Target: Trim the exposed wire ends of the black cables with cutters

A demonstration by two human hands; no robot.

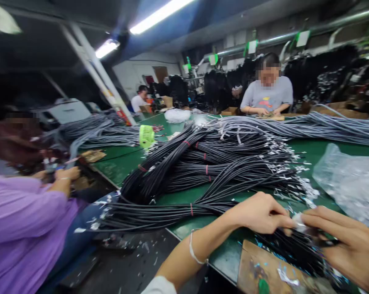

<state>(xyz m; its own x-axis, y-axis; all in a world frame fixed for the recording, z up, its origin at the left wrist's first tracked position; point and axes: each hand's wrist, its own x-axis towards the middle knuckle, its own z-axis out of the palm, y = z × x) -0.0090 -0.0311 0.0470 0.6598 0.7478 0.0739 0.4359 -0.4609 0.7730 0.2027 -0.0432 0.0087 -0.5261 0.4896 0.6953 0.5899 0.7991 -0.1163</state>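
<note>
At four o'clock: left hand [268, 214] and right hand [346, 241] pinch a white piece [299, 223].
Hold both grips narrow, steady.

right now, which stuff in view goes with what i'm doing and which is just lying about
Likely part of the job:
- small white piece, between the left hand and right hand
- black cables, some under the hands
- wooden board, close by

Seemingly just lying about:
- lime-green fan
- clear plastic bag
- grey cables across the table
</note>
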